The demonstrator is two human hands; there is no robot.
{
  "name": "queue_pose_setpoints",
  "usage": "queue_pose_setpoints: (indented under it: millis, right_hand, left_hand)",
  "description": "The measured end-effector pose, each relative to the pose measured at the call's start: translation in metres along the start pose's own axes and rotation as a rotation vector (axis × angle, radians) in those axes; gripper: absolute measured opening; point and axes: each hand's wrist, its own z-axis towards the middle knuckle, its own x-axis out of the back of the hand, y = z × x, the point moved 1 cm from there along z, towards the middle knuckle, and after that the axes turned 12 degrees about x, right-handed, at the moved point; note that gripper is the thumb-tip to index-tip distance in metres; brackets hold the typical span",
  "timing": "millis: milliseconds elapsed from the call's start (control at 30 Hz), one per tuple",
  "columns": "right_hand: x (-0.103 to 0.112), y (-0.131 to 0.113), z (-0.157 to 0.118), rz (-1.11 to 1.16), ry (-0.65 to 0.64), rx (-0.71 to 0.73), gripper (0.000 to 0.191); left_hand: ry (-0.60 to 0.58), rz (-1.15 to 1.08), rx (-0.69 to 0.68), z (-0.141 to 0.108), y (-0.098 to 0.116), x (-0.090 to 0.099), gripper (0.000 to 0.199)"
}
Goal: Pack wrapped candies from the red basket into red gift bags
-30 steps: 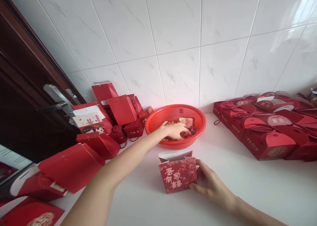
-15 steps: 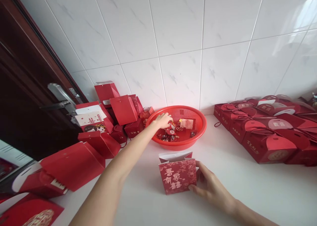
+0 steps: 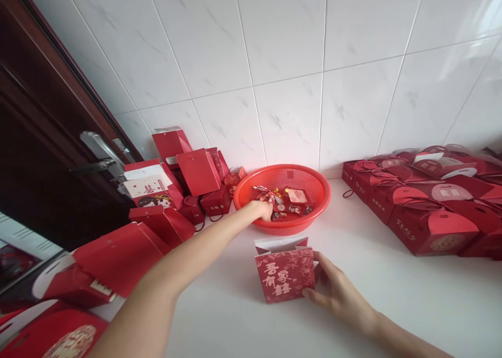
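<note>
- White marbled tiles [image 3: 286, 117] rise behind a pale tabletop [image 3: 376, 279], with a dark door [image 3: 35, 138] at left.
- Red mesh basket [image 3: 326, 193] near the wall holds small wrapped items [image 3: 294, 208].
- Left hand [image 3: 263, 210] reaches inside its near-left edge; the fingers are hidden, so I cannot tell whether they grip anything.
- Right hand [image 3: 335, 291] grips the right side of an open-topped red box [image 3: 285, 276], upright before the basket.
- Tied boxes [image 3: 415, 206] stand at right.
</note>
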Motion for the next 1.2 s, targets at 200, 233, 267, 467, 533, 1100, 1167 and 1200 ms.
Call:
queue_pose_setpoints:
  millis: [200, 233, 267, 467, 533, 1100, 1167, 1200]
  right_hand:
    - [0.000, -0.002, 0.000, 0.020, -0.006, -0.022, 0.053]
    - [0.000, -0.003, 0.000, 0.023, -0.006, -0.025, 0.053]
    - [0.000, -0.003, 0.000, 0.023, -0.007, -0.026, 0.052]
    - [0.000, -0.001, 0.001, 0.006, -0.008, -0.017, 0.052]
    - [0.000, -0.001, 0.001, -0.001, -0.006, -0.015, 0.051]
    - [0.003, -0.004, 0.000, 0.005, -0.016, -0.027, 0.052]
    - [0.003, -0.004, 0.000, 0.014, -0.022, -0.029, 0.053]
    - [0.003, -0.004, 0.000, 0.020, -0.021, -0.029, 0.053]
  left_hand:
    - [-0.004, -0.082, -0.019, 0.006, 0.006, 0.002, 0.075]
    - [0.005, -0.108, -0.030, 0.007, 0.002, 0.005, 0.064]
    - [0.016, -0.135, -0.037, 0.008, -0.001, 0.008, 0.049]
    - [0.130, -0.375, -0.087, 0.012, -0.013, 0.018, 0.008]
    - [0.158, -0.465, -0.115, 0.014, -0.012, 0.020, 0.016]
    - [0.161, -0.379, -0.032, 0.046, -0.030, 0.017, 0.051]
    - [0.146, -0.357, -0.038, 0.048, -0.028, 0.017, 0.054]
    - [0.141, -0.350, -0.041, 0.049, -0.028, 0.016, 0.054]
